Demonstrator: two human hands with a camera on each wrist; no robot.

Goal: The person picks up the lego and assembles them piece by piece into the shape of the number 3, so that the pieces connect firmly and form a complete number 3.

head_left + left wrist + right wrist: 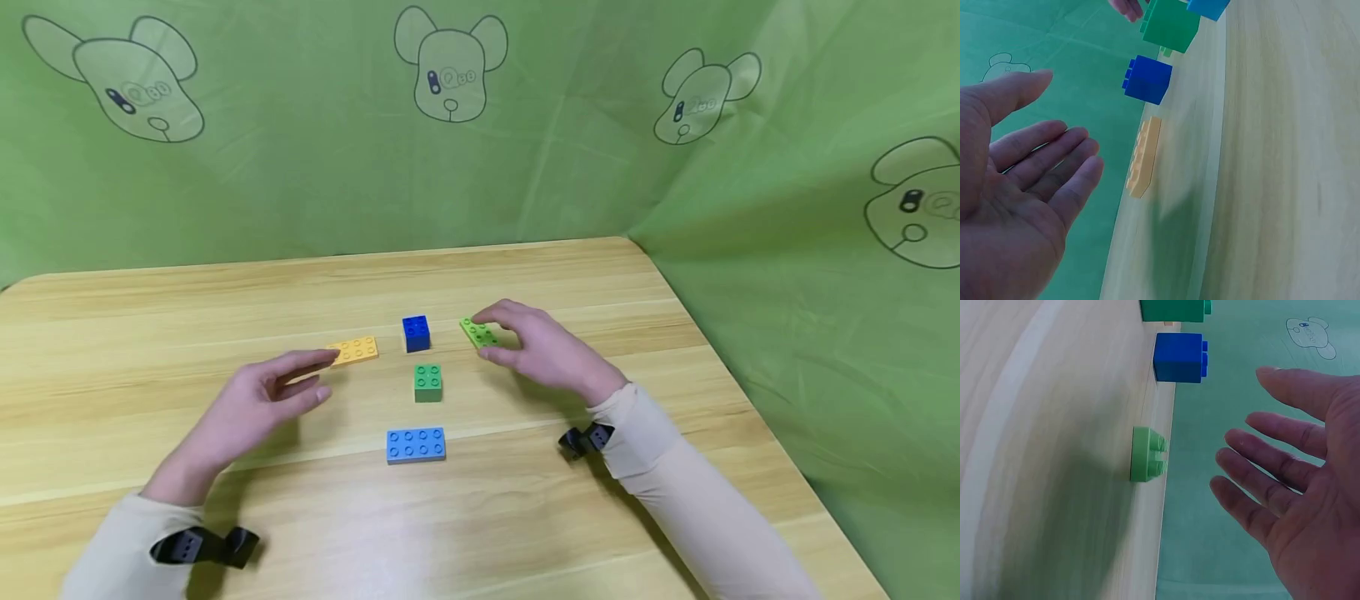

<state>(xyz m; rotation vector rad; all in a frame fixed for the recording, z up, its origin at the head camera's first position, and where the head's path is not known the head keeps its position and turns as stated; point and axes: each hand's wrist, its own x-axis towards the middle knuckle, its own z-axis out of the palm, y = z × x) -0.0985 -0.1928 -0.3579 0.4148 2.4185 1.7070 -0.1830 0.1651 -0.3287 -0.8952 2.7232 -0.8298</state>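
Note:
My left hand (266,400) hovers beside the flat orange toy brick (356,350), its fingertips overlapping that brick's left end in the head view. The left wrist view shows the palm empty, with a gap between the fingers and the orange brick (1145,157). Over on the right, my right hand (536,346) is held above the flat lime-green brick (477,333), thumb and fingers spread around it. In the right wrist view these fingers stand apart from the lime-green brick (1146,454). Between the hands sit a dark blue square brick (416,334) and a green square brick (428,383).
A light blue rectangular brick (416,446) lies nearest to me on the wooden table (480,533). Green curtains (570,150) with printed mouse-like heads hang behind the table and along its right side. Each sleeve carries a small black wrist camera (206,547).

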